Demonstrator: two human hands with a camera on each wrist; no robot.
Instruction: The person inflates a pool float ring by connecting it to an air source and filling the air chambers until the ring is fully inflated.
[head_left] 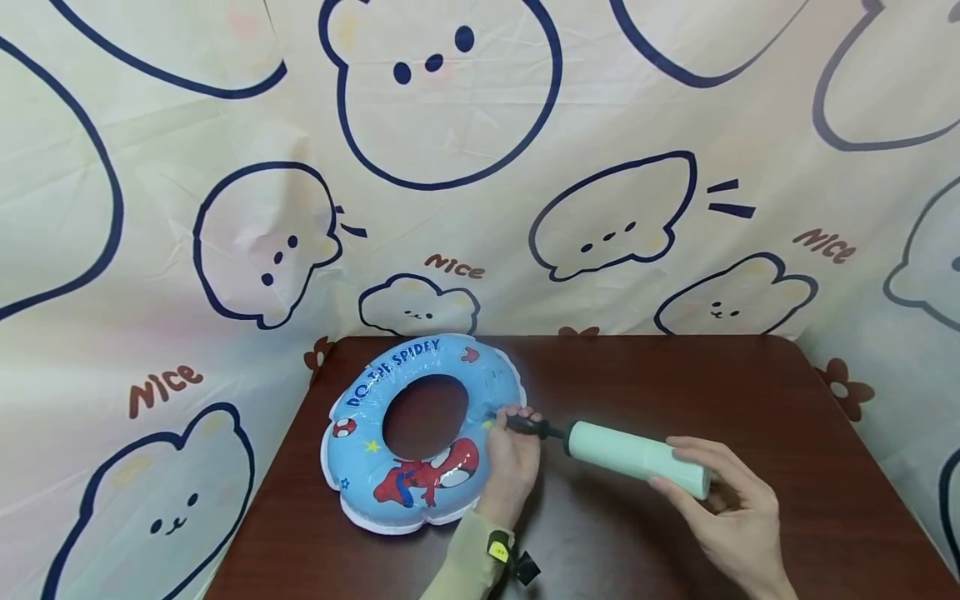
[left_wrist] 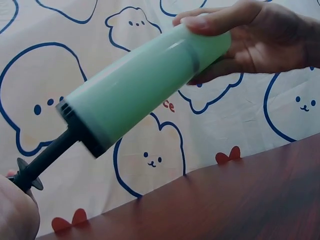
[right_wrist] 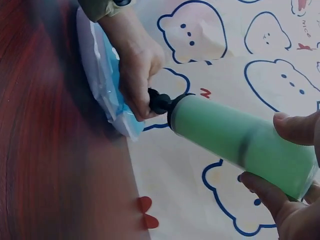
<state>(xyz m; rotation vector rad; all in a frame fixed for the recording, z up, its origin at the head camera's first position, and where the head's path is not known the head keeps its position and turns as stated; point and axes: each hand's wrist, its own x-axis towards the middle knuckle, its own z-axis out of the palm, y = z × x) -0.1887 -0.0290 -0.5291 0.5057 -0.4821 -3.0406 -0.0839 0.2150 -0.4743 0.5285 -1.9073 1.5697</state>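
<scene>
A blue inflatable swim ring (head_left: 356, 471), puffed out and printed with a red cartoon figure, is on the left part of the table. My left hand (head_left: 513, 458) lies against its right side, fingers curled round the black end piece of a hand pump (head_left: 622, 452). Between that piece and the pale green barrel (left_wrist: 140, 85) shows a short black rod (left_wrist: 52, 150). With my right hand (head_left: 738, 504) I hold the far end of the barrel between thumb and fingers. The pump slants above the table. The left fingers hide where the black piece meets the ring.
The dark brown wooden table (head_left: 810, 467) extends around the ring and under the pump. Behind it hangs a pale cloth (head_left: 465, 233) with cartoon outlines. A band with a yellow-green tag (head_left: 498, 547) is on my left wrist.
</scene>
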